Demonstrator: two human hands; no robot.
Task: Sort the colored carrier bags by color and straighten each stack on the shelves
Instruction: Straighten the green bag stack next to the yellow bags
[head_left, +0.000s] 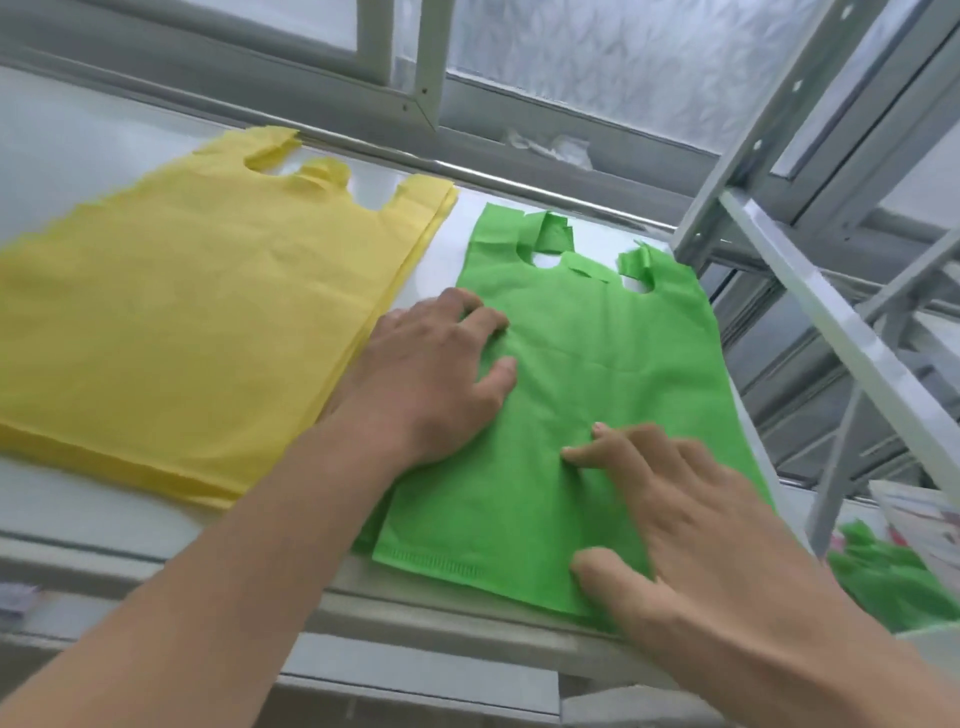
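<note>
2 hands on green bags

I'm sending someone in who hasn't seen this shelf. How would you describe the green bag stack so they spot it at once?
On the white shelf below the window, two flat stacks lie side by side. The green bag stack is the right-hand one, by the metal upright, under the left hand and right hand. Its neighbour, the yellow stack, is larger and thicker.

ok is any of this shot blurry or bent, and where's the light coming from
Head view: soft daylight comes through the frosted window pane behind the shelf, with no hard shadows; the right hand is a little motion-blurred, the left hand sharper; the grey metal shelf upright leans from wide-angle distortion; the green fabric carrier bag and yellow bag stack read clearly.
</note>
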